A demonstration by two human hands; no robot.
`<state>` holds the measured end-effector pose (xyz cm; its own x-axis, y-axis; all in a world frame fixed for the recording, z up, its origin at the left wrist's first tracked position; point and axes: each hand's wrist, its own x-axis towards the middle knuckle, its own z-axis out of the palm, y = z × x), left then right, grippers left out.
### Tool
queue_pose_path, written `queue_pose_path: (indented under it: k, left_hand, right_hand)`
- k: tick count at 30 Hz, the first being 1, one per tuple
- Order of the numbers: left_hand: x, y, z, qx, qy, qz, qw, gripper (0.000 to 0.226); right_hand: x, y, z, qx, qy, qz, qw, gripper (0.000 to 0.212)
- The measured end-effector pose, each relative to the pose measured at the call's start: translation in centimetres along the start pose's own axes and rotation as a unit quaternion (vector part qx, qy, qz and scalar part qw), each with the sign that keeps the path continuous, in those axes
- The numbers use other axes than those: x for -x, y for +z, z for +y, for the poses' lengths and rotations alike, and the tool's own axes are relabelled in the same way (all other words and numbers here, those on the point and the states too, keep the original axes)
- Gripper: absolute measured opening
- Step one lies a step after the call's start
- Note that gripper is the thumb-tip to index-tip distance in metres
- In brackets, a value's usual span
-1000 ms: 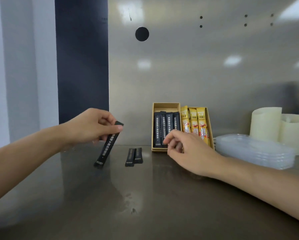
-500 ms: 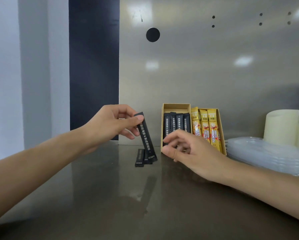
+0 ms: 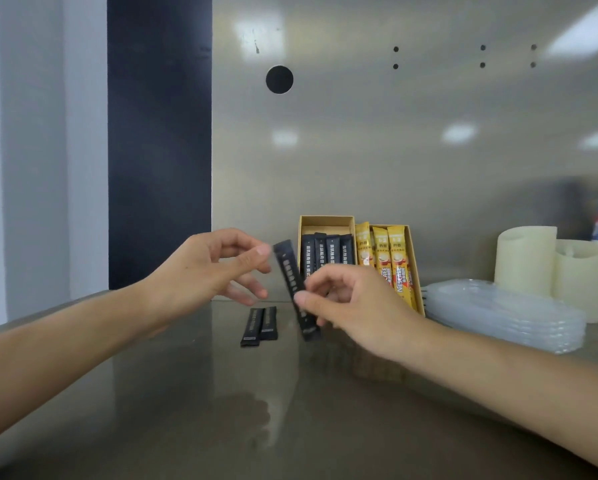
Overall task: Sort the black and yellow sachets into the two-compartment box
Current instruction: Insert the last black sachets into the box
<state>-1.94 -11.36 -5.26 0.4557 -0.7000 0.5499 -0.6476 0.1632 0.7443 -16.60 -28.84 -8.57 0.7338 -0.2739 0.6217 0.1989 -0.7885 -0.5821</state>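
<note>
Near the table's (image 3: 290, 410) back edge, before the two-compartment box (image 3: 327, 220), the right hand (image 3: 353, 306) pinches a tilted black sachet (image 3: 290, 278), probably bound for the box's black row (image 3: 327, 252); left hand (image 3: 211, 268) at its top end, grip too blurred to tell.

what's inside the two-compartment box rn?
In the box, the left compartment holds four black sachets and the right compartment three yellow sachets. Their lower ends and the box floor are hidden behind the right hand and the held black sachet it pinches.

Black sachet (image 3: 290, 271) now in right hand (image 3: 356, 306)
</note>
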Motion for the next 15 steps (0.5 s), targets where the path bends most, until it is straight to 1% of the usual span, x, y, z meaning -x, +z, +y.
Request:
queue_pose_path:
  k: [1,3,5,7,9,15]
  left_hand:
    - [-0.1,-0.1,-0.4,-0.040,-0.002,0.005,0.999,0.027]
    - [-0.4,-0.6,-1.5,-0.163,0.000,0.012,0.987,0.019]
    - [-0.4,-1.1,-2.5,-0.260,-0.006,0.004,0.965,0.015]
    - [-0.3,-1.1,-3.4,-0.305,-0.013,-0.017,0.952,0.015]
    - [-0.2,-0.6,-3.9,-0.335,-0.014,-0.046,0.941,0.015]
    - [-0.1,0.1,-3.5,-0.377,0.001,-0.089,0.922,0.015]
  right_hand:
    - [-0.5,-0.6,0.5,-0.003,0.018,0.038,0.999,0.007]
    - [-1.4,-2.3,1.6,0.008,0.057,0.112,0.992,0.009]
    - [-2.0,-4.1,2.7,0.028,0.089,0.151,0.984,0.013]
    - [-2.2,-5.3,3.7,0.064,0.105,0.155,0.980,0.014]
    - [-2.5,-5.6,4.4,0.098,0.113,0.141,0.979,0.014]
    - [-3.6,-4.6,4.9,0.135,0.109,0.145,0.974,0.015]
